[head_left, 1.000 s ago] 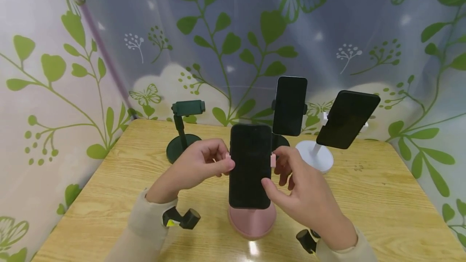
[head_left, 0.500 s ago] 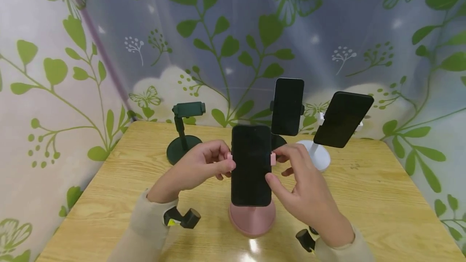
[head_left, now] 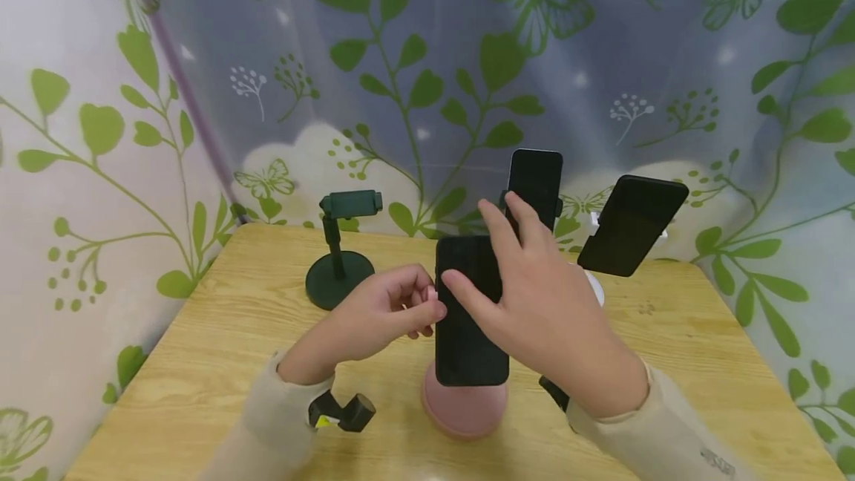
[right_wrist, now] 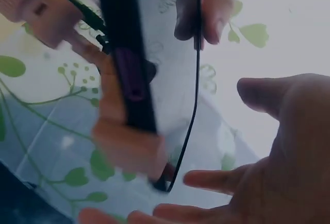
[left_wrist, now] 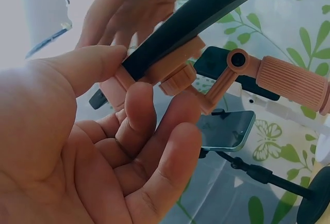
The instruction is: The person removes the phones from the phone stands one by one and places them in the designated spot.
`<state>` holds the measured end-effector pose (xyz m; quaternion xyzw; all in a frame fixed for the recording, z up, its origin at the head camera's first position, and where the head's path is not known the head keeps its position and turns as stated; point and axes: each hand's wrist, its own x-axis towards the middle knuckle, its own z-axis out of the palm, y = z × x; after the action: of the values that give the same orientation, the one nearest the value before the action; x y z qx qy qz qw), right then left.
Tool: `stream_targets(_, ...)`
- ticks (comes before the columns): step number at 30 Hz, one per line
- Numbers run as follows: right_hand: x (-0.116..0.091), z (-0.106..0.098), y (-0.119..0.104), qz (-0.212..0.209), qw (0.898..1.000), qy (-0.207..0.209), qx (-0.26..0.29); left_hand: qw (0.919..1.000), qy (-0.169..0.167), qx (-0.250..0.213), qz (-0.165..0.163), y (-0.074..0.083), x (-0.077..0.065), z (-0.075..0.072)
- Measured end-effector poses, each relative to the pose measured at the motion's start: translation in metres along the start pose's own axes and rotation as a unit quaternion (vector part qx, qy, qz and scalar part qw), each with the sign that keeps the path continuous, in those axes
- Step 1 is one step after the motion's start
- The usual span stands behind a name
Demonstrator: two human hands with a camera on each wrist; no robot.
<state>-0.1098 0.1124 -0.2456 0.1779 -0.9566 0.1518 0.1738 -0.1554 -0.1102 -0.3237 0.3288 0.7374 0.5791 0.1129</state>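
Note:
In the head view a black smartphone (head_left: 467, 351) stands upright in a pink phone stand, whose round base (head_left: 465, 410) shows below it. My left hand (head_left: 381, 318) pinches the stand's pink clamp (left_wrist: 114, 87) at the phone's left edge. In the left wrist view the thumb lies at the phone's edge and the other fingers curl below the clamp. My right hand (head_left: 551, 310) is raised in front of the phone with its fingers spread, hiding the phone's right upper part. The right wrist view shows those fingers apart from the screen and the clamp's other end (right_wrist: 129, 147).
A dark green phone stand (head_left: 337, 280) with no phone is at the back left of the wooden table (head_left: 220, 332). Behind my right hand, another phone (head_left: 536, 169) sits in a black holder. A third phone (head_left: 631, 225) leans in a white stand at right. A leaf-patterned curtain (head_left: 427, 43) hangs behind.
My right hand has left the clamp's right side, moving up and left across the phone's front as its fingers spread. My left hand keeps its hold on the clamp.

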Motion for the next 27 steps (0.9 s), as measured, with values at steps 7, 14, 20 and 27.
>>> stream_targets(7, 0.019, 0.004, -0.022, -0.054, 0.993, -0.019, -0.104, 1.0000, -0.003, 0.001, 0.009, -0.001, -0.001, 0.003)
stream_targets(14, 0.023, 0.017, -0.018, -0.113, 0.978, 0.055, -0.167, 0.9996, -0.001, 0.021, 0.019, 0.002, -0.002, 0.003)
stream_targets(20, 0.027, 0.018, -0.013, -0.135, 0.975, 0.053, -0.171, 0.9978, 0.015, 0.062, 0.018, 0.003, -0.002, 0.004)
stream_targets(27, 0.025, 0.016, -0.016, -0.134, 0.967, 0.049, -0.210, 0.9966, 0.021, 0.078, 0.017, 0.002, -0.001, 0.005)
